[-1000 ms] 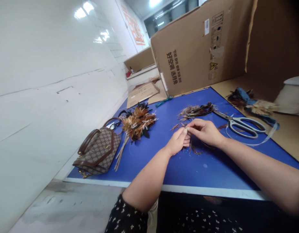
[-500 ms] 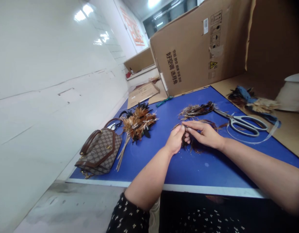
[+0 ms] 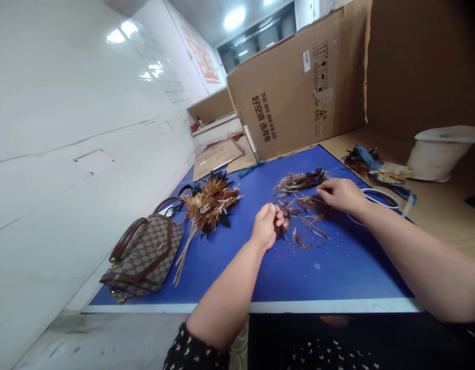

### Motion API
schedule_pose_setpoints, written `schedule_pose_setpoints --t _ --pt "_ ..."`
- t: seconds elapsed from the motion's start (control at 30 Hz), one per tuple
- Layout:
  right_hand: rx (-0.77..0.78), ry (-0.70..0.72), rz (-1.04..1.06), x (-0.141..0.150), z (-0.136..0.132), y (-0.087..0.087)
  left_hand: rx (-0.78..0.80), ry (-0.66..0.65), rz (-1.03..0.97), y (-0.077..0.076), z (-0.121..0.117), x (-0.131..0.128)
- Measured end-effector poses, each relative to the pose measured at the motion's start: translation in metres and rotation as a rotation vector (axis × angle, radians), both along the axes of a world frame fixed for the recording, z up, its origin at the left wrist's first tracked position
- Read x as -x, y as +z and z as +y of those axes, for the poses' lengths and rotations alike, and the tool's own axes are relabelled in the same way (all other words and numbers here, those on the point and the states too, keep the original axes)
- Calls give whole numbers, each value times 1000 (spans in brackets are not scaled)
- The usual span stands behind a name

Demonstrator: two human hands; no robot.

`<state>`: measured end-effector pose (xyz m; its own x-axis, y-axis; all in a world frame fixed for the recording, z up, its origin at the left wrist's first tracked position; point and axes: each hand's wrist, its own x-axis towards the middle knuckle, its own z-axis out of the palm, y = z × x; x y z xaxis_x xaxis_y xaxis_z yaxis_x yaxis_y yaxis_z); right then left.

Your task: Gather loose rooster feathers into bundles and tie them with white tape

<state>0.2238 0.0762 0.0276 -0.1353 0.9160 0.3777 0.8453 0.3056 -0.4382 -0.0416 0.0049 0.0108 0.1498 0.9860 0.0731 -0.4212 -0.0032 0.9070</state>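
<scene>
My left hand (image 3: 265, 226) is closed around a small bunch of dark brown feathers (image 3: 280, 226), just above the blue mat (image 3: 230, 267). My right hand (image 3: 342, 195) is apart from it, to the right, thumb and fingertips pinched together; whether anything thin is between them I cannot make out. Loose brown feathers (image 3: 310, 226) lie scattered between and below the hands. Behind them lies a thicker bundle of feathers (image 3: 299, 181). Scissors rest under my right hand and wrist, with only a pale handle loop (image 3: 382, 194) showing.
On the left stand a patterned handbag (image 3: 148, 252) and a brown-black feather cluster (image 3: 212, 203) with pale stems. A large cardboard box (image 3: 291, 97) rises behind the mat. At the right are blue and cream feathers (image 3: 380, 164) and a white spool (image 3: 434, 156). A white wall (image 3: 68, 180) borders the left.
My hands were together at the feather bunch; now my right hand has moved away to the right, over the scissors. My left hand keeps the bunch. The view has shifted slightly.
</scene>
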Motion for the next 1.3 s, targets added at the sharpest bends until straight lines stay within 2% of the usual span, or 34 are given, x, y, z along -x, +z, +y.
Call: schedule_pose_setpoints --t 0.2,0.33,0.5,0.63,0.77,0.93,1.1,1.2,1.3 --pt "33 78 -84 13 -3 -14 72 -6 -10 6 -1 3" --pt "18 109 -50 19 -6 -16 74 20 -3 6 -1 2" --pt "-32 187 141 26 -16 -3 45 35 -3 0 1 0" --pt "-45 293 286 44 -32 6 7 48 -21 -5 1 -5" --pt "-41 398 487 69 -49 4 -6 93 -24 -8 0 -11" --pt "88 518 674 88 -60 -4 -30 160 -29 -8 0 -16" --pt "30 458 686 89 -58 -8 -32 164 -27 -7 0 -16" --pt "82 432 794 90 -57 -8 -14 153 -26 -8 0 -17" --pt "151 434 908 93 -58 -7 -64 136 -34 -6 -2 -19"
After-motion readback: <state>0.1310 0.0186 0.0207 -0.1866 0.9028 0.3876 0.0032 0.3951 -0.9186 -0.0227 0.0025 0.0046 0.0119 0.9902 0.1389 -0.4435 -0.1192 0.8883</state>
